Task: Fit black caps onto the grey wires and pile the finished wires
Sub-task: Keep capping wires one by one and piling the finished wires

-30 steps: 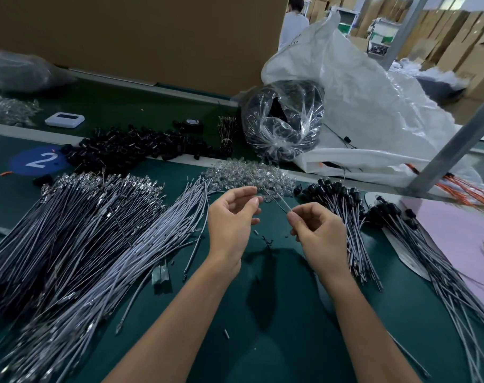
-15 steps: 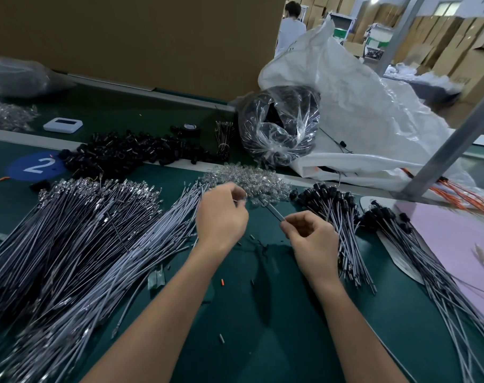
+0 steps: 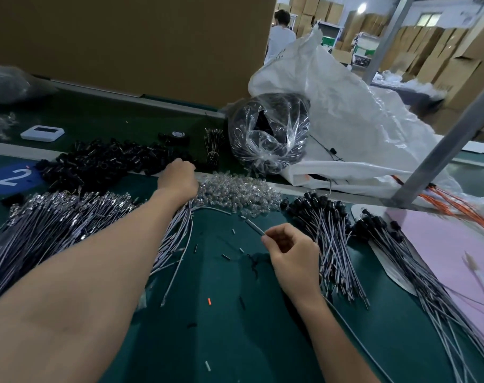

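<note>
Pinching a thin grey wire (image 3: 254, 226), the right hand (image 3: 290, 250) hung low; the left hand (image 3: 177, 178), perhaps curled, rested at glossy black caps (image 3: 105, 164), its grip impossible to tell.

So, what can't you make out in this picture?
Head view:
Left hand: its fingertips are hidden behind its own back among the black caps; whether it holds one is unclear.
Grey wire pinched by the right hand: tip too small to read.
Finished wires: cut off by the right edge.

Factory assembly line, green conveyor belt (image 3: 235, 313), stacked cardboard boxes (image 3: 429, 59), heaped wires (image 3: 55, 222)
</note>
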The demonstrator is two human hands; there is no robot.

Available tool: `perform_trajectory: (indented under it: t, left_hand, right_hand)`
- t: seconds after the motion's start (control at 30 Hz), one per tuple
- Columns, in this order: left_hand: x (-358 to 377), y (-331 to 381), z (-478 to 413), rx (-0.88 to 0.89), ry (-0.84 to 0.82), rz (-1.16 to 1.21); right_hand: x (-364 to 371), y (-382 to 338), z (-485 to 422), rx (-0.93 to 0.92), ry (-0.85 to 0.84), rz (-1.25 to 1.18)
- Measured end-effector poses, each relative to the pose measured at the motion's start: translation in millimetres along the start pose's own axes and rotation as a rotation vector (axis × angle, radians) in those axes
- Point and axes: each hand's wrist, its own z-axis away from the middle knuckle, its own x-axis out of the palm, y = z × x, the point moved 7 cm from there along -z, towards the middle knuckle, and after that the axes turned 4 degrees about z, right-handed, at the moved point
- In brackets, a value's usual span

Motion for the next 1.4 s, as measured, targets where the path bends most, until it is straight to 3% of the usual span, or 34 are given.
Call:
perform_trajectory:
  t: [0.2, 0.47, 0.57, 0.67, 0.77, 0.93, 1.1, 1.4]
  left_hand:
    - [-5, -4, -7, 0.008, 0.117, -0.053]
    - [-11, -9, -28, -0.044, 0.213, 0.068]
    - [-15, -25, -32, -0.180, 0.244, 0.284]
    - [-14, -44, -34, -0.392, 0.246, 0.721]
    - [-6, -32, -23, -0.425, 0.091, 1.183]
    - [2, 5, 42, -0.433, -0.095, 1.669]
    - [21, 35, 109, -0.334, -0.188, 1.843]
    - [26, 40, 134, -0.319, -0.061, 1.914]
  right_hand:
    - [3, 0, 0, 0.007, -0.010, -0.011]
    - [2, 1, -2, 0.003, -0.002, -0.021]
    - [3, 2, -4, 0.000, -0.002, -0.015]
    - [4, 2, -4, 0.003, -0.005, -0.009]
    - [2, 2, -4, 0.004, 0.000, -0.002]
    - [-4, -5, -1, -0.001, 0.021, -0.037]
    - [-15, -5, 1, 0.052, 0.069, -0.232]
    - [-14, -13, 3, 0.031, 0.008, -0.353]
